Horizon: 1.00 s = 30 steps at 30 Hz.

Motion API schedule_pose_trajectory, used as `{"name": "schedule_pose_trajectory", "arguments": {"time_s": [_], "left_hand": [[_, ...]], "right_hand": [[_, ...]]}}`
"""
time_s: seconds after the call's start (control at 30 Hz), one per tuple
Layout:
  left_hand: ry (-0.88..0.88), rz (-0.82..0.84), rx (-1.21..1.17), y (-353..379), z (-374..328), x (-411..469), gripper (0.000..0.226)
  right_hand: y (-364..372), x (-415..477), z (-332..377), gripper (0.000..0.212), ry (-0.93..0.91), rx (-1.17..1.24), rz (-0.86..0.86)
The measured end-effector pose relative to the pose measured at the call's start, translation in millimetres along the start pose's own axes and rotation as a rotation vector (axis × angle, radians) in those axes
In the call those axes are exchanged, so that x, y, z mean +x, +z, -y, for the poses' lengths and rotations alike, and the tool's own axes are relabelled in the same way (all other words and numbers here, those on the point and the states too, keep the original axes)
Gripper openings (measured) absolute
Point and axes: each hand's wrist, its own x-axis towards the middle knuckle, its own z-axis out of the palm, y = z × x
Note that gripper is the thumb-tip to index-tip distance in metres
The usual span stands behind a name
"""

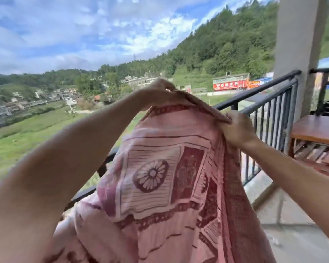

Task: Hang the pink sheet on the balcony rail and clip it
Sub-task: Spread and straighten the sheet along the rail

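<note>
1. Left hand (158,92) is raised, its fingers curled and pinching one end of the sheet's (169,177) top edge.
2. Right hand (235,128) sits lower and to the right, gripping the same edge in a closed fist.
3. The pink sheet, printed with dark red flowers and borders, is held up in the air on the near side of the rail (258,86).
4. Its top edge is folded over and slopes from upper left down to lower right between the hands.
5. From that edge the cloth hangs down with its long axis roughly vertical, bunching at the bottom.
6. It hides the middle of the rail; whether it touches the rail cannot be told.
7. A wooden tabletop (317,128) stands at the right, beside a white pillar (296,44).
</note>
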Motion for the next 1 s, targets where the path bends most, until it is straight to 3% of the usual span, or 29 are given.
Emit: {"name": "schedule_pose_trajectory", "arguments": {"time_s": [0.07, 0.13, 0.23, 0.33, 0.43, 0.5, 0.6, 0.67, 0.8, 0.87, 1.0], "left_hand": [[-0.075, 0.301, -0.087, 15, 16, -6, 0.047], [-0.151, 0.57, -0.083, 42, 31, -10, 0.057], [-0.249, 0.73, -0.104, 77, 35, -6, 0.066], [-0.277, 0.692, -0.151, 91, 23, 15, 0.057], [-0.15, 0.617, -0.019, 101, 5, 46, 0.019], [-0.101, 0.408, 0.057, 110, -4, 70, 0.017], [-0.061, -0.085, -0.028, 124, -23, 108, 0.015], [-0.108, -0.207, -0.094, 134, -36, 136, 0.014], [-0.32, 0.098, 0.016, 148, -34, 153, 0.029], [-0.382, 0.24, 0.073, 141, -24, 135, 0.039], [-0.481, 0.268, 0.135, 110, 1, 75, 0.038]], "right_hand": [[-30, 21, -32, 0.01, 0.155, 0.029, -0.129], [-56, 43, -59, 0.017, 0.247, 0.025, -0.253], [-82, 68, -85, 0.022, 0.275, 0.079, -0.291], [-96, 84, -107, 0.022, 0.295, 0.162, -0.262], [-102, 99, -138, 0.019, 0.309, 0.159, -0.162], [-106, 112, -161, 0.017, 0.328, 0.167, -0.071], [-113, 142, -192, 0.013, 0.359, 0.169, -0.034], [-116, 163, -208, 0.025, 0.321, 0.0, -0.003], [-102, 175, -206, 0.041, 0.124, -0.373, 0.11], [-88, 170, -194, 0.051, -0.044, -0.406, 0.125], [-51, 142, -138, 0.049, -0.391, -0.272, 0.34]]}}
